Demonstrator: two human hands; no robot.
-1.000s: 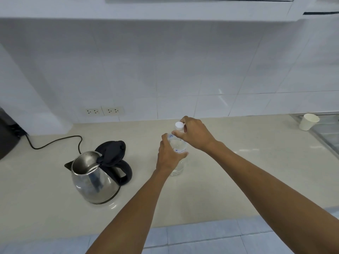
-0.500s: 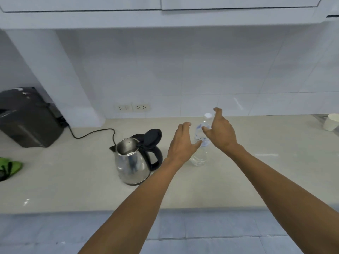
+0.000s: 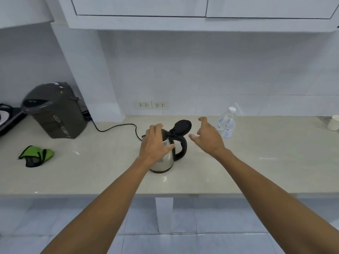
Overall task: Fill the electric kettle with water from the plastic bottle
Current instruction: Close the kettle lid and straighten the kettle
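A steel electric kettle [image 3: 166,160] with a black handle stands mid-counter, its black lid [image 3: 182,126] tipped up and open. My left hand [image 3: 155,142] is spread over the kettle's rim and front, fingers apart; whether it presses on the metal I cannot tell. My right hand [image 3: 207,136] hovers open just right of the handle, holding nothing. Behind my right hand, near the wall, a clear plastic bottle [image 3: 227,124] stands upright with its white cap on. Neither hand touches it.
A dark grey hot-water pot [image 3: 55,110] stands at the back left, and its black cord [image 3: 117,126] runs behind the kettle. A green cloth [image 3: 36,155] lies front left. Wall sockets [image 3: 152,105] sit behind the kettle, and a white paper cup [image 3: 333,122] at far right.
Both hands have let go of the bottle and moved left to the kettle. The bottle stays upright and capped. The view has swung left and pulled back.
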